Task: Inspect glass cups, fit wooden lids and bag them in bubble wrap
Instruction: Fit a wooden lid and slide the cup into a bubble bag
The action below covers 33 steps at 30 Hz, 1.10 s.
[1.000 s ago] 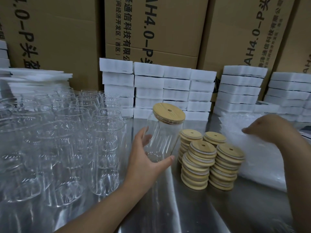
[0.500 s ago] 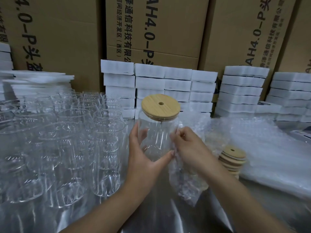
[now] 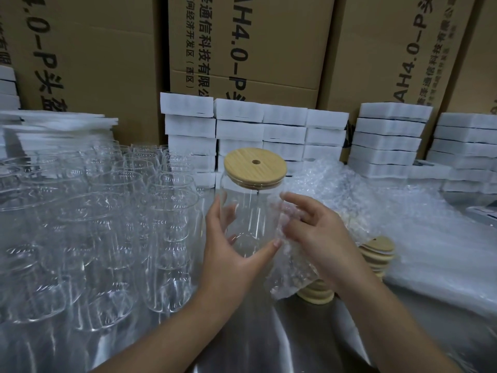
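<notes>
My left hand point(image 3: 228, 254) grips a clear glass cup point(image 3: 248, 211) around its lower body and holds it upright above the steel table. A round wooden lid point(image 3: 255, 166) with a small hole sits on the cup's mouth. My right hand point(image 3: 314, 232) pinches a small bubble wrap bag point(image 3: 289, 267) right beside the cup, touching its right side. The bag hangs down below my right palm. Stacks of spare wooden lids point(image 3: 377, 253) stand on the table, partly hidden behind my right hand and the bag.
Many bare glass cups point(image 3: 107, 224) crowd the left of the steel table point(image 3: 269, 340). A heap of bubble wrap bags point(image 3: 403, 211) lies at right. White foam blocks point(image 3: 282, 130) are stacked in front of tall cardboard boxes point(image 3: 242, 49).
My right hand left the bubble wrap heap at right with one bag and brought it against the cup. My left hand raised the lidded cup slightly and turned it upright.
</notes>
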Available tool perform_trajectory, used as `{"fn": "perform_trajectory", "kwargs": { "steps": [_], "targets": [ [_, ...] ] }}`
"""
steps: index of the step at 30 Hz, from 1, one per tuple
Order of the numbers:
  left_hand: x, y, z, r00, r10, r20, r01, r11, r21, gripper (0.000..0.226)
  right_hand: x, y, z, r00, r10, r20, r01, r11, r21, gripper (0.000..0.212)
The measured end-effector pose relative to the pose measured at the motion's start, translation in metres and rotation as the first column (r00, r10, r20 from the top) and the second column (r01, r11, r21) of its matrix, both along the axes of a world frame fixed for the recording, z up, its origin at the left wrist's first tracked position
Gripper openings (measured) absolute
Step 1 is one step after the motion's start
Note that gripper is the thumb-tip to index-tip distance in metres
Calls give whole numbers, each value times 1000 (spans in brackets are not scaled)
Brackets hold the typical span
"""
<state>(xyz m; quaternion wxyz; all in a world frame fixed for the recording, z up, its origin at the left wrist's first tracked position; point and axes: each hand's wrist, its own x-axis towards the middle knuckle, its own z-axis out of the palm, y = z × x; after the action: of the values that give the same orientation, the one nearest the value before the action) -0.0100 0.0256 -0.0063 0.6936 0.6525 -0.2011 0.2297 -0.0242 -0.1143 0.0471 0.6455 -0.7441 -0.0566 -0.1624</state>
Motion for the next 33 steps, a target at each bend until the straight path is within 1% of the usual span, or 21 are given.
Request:
{"fn": "perform_trajectory", "kwargs": {
  "steps": [4,7,10,12,15,16,19,22,25,27,30,32,33],
  "targets": [
    [-2,1,2,1000,13,-15,-13,999,-30,100,8,7,-5,996,-70,49,68,997,41,33],
    [-5,4,6,999,43,-17,-42,999,8,94,13,12,-9,997,-55,55,52,997,64,24],
    [-8,6,10,999,36,-28,-34,996,78,97,15,13,-10,997,-56,56,52,996,72,29],
    [-11,6,12,998,35,-59,-29,994,101,97,15,11,-8,991,-96,95,89,993,77,29],
    [-14,4,12,996,20,-93,-13,997,76,92,13,6,-5,977,-173,125,164,983,79,34],
    [-15,3,13,995,9,-97,-3,998,66,89,13,4,-4,974,-190,122,181,980,81,32],
    [-17,3,18,994,-60,-87,57,998,-30,82,10,0,-2,965,-217,149,207,975,80,20],
    [-18,4,25,982,-182,-55,173,975,-138,82,10,1,-2,943,-226,245,229,973,17,23],
    [-18,8,28,950,-307,-56,288,932,-221,78,12,-2,-1,953,-202,224,215,976,-34,23],
    [-18,10,28,932,-351,-91,325,920,-217,76,12,-6,0,963,-188,194,214,970,-120,21],
    [-18,9,25,914,-374,-160,339,918,-207,75,10,-6,0,968,-156,194,196,958,-207,26],
    [-17,7,24,905,-375,-202,340,921,-189,76,10,-4,-1,975,-122,185,158,969,-191,25],
    [-17,6,23,900,-378,-218,343,921,-182,77,9,-4,0,977,-109,183,140,976,-167,21]
  ]
}}
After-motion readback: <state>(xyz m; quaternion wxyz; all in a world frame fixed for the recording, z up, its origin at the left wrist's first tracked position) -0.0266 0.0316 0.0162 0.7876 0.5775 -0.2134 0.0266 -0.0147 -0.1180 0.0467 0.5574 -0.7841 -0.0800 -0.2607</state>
